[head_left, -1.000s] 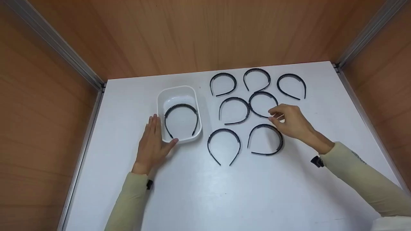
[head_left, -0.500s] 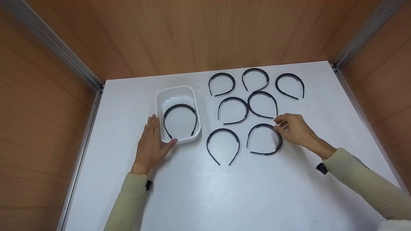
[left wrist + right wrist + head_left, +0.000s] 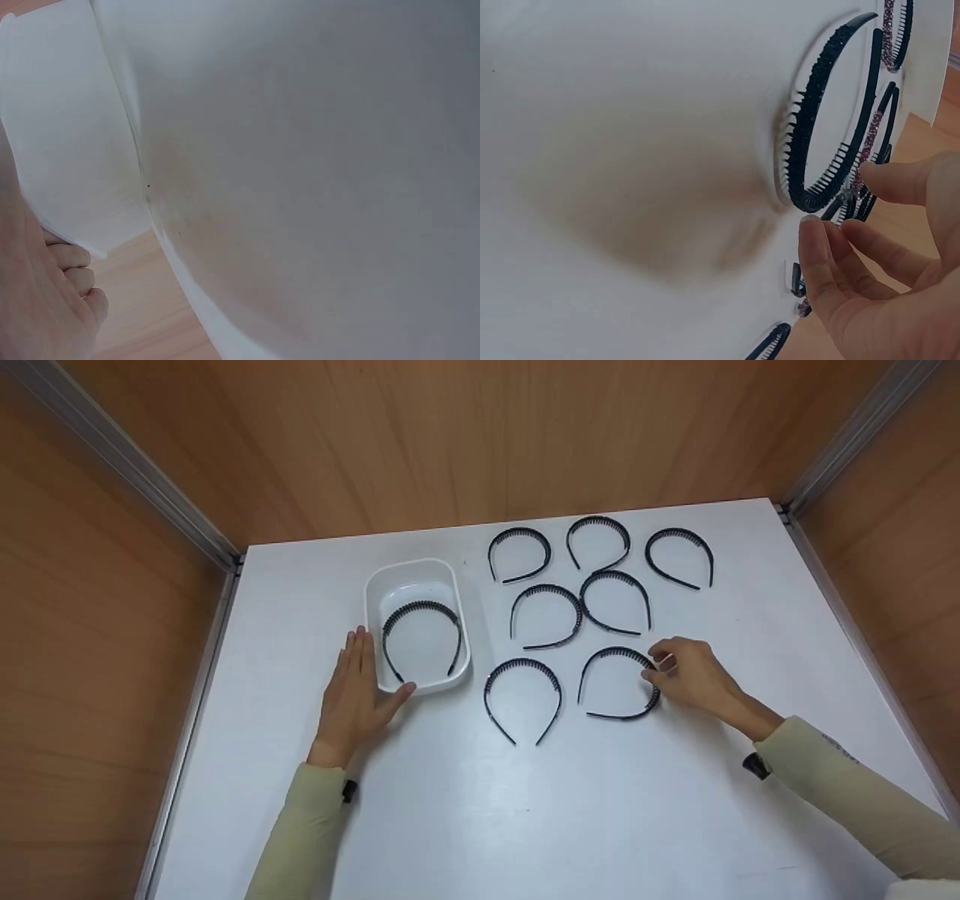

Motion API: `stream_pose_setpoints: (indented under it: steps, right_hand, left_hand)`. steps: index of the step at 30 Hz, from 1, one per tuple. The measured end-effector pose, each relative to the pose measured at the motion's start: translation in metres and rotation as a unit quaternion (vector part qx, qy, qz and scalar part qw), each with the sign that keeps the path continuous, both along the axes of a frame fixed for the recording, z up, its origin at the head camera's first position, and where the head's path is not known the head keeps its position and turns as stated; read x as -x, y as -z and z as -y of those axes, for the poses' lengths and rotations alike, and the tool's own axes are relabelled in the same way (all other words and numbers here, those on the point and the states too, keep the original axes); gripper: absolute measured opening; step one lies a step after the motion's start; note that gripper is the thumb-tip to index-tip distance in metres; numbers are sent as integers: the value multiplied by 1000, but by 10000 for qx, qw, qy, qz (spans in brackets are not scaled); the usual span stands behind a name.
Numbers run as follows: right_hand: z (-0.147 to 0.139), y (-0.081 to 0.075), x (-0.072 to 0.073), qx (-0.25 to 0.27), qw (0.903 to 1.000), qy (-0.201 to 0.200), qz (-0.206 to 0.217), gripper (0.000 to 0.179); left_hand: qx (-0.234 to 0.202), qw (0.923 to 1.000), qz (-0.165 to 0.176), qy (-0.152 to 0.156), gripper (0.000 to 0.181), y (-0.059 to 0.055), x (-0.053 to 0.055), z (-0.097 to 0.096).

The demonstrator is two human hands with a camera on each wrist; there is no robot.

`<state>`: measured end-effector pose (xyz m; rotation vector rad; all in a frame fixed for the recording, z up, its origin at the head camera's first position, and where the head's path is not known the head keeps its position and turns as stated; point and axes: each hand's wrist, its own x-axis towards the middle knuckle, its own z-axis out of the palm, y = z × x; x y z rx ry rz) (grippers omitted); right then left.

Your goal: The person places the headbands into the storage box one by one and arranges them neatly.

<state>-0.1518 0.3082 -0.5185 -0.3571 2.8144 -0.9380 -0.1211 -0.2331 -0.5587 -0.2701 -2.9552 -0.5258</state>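
Note:
My left hand [image 3: 349,701] lies along the left side of a white plastic tub [image 3: 465,645], fingers straight and thumb at its near rim. In the left wrist view the fingers [image 3: 71,259] press against the tub's wall [image 3: 67,127]. One black toothed headband [image 3: 424,606] is inside the tub. My right hand [image 3: 694,675] hovers over the right side of another black headband [image 3: 615,650] on the table. Seen from the right wrist, thumb and fingers are apart near that headband [image 3: 806,142], with a gap between them and nothing gripped.
Several more headbands lie on the white table [image 3: 465,810], including one at the front [image 3: 523,663], one at the back right [image 3: 679,532] and a touching pair, left [image 3: 579,615] and right [image 3: 637,589]. Wooden panels [image 3: 480,442] enclose the back and sides.
My right hand has moved toward me and slightly right, away from the middle headband to the one in front of it. My left hand has stayed against the tub.

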Motion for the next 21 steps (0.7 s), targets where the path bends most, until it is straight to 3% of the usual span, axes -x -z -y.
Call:
stream_pose_setpoints:
  steps: [15, 21]
  right_hand:
    - [-7, 16, -12, 97, 9980, 396, 491, 37]
    - [-8, 18, -16, 191, 9976, 477, 473, 36]
  left_hand:
    - [17, 10000, -65, 53, 112, 1, 0, 1]
    - [39, 10000, -11, 47, 113, 0, 0, 1]
